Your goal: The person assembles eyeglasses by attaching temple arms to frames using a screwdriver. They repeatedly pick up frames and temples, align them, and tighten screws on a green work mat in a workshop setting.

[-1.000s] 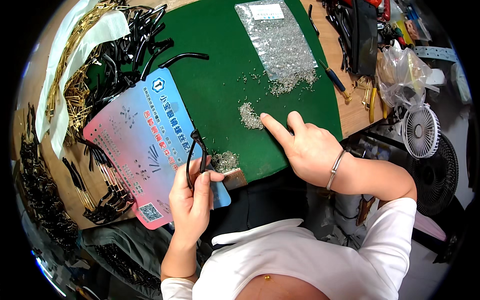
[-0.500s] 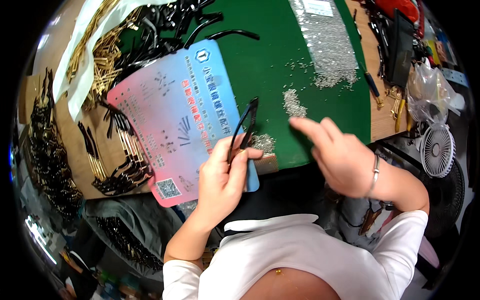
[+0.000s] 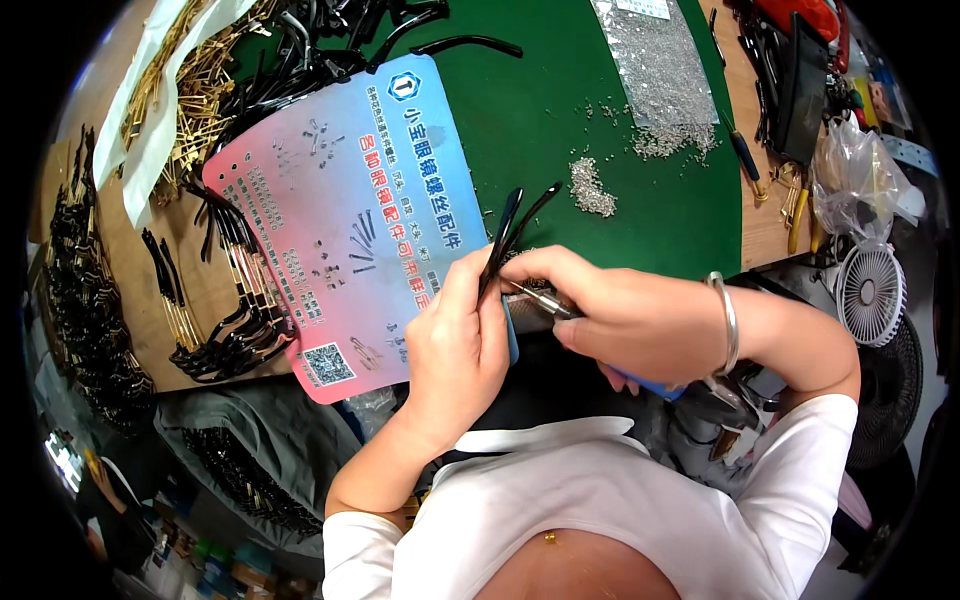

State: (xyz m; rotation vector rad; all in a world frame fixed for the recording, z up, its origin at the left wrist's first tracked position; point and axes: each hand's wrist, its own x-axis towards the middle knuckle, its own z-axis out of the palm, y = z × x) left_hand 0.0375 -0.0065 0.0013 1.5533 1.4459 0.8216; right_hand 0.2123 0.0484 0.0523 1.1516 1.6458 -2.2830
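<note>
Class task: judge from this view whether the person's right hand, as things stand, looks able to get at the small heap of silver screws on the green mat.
Probably yes. The heap of silver screws lies on bare green mat just beyond the right hand, nothing between. But that hand holds a screwdriver against the black temple arms held by the left hand.

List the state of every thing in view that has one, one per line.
Left hand: closed around black temple arms.
Black temple arms: upright, tips splayed apart.
Right hand: gripping a screwdriver.
Screwdriver: tip pressed at the arms' lower end.
Screw pile: loose on the green mat.
Clear bag: flat, screws spilled at its lower end.
Fan: cannot tell if running.
</note>
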